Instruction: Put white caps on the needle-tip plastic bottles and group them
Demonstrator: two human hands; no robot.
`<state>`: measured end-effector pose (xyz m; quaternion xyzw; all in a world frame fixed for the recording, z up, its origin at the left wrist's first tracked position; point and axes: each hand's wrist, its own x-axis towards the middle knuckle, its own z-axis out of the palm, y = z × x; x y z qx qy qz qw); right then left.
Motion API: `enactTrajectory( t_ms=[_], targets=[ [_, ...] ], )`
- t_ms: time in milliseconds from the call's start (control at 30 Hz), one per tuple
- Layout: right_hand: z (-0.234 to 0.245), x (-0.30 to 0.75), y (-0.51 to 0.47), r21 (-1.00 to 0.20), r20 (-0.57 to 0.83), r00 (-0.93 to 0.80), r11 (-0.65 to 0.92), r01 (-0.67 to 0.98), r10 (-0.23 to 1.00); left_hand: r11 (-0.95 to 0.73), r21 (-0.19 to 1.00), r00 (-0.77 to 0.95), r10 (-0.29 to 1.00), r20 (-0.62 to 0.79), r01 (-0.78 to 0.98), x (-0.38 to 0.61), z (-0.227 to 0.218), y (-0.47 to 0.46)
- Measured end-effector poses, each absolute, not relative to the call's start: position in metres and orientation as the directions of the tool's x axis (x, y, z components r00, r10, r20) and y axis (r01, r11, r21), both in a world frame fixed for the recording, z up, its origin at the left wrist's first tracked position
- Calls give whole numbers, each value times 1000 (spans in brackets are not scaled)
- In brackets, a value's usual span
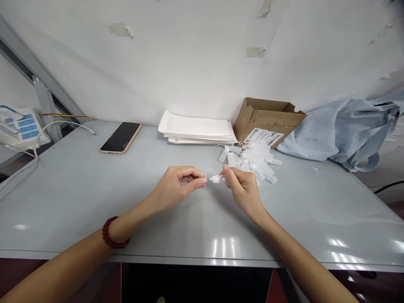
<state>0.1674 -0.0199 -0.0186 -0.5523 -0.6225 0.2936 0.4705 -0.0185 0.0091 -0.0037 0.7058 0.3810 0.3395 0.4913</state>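
My left hand (183,185) is closed in a pinch, thumb against fingertips, on a thin strand or wire that meets the bottle's tip. Its exact kind is too small to tell. Between the hands lies a small translucent plastic dropper bottle (216,179), tip towards the left, and my right hand (241,187) grips its body, whose far end the fingers hide. A thin pale loop (210,171) arches above the bottle's neck. Just behind my right hand is a loose heap of similar translucent plastic bottles (257,158) with thin strings.
A stack of white envelopes or sheets (198,128) lies against the wall, beside an open cardboard box (268,120). A light blue cloth bag (334,130) rests on the right. On the left are a phone (120,137), a white cable (37,143) and a white-and-blue device (23,128).
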Motion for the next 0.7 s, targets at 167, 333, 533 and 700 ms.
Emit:
enactTrajectory(
  t_ms=[167,333,533,700],
  targets=[
    [-22,166,-21,-886,249,65,200,419,966,-259,939,472,873,127,227,-17,-5,9],
    [-24,164,-21,-889,248,65,200,413,967,-255,940,477,871,121,226,-17,-6,8],
    [-26,161,-22,-900,233,73,187,393,970,-269,936,482,867,131,229,-17,-8,7],
    [-26,162,-22,-922,188,84,146,360,978,-294,926,488,861,147,239,-16,-7,6]
  ],
)
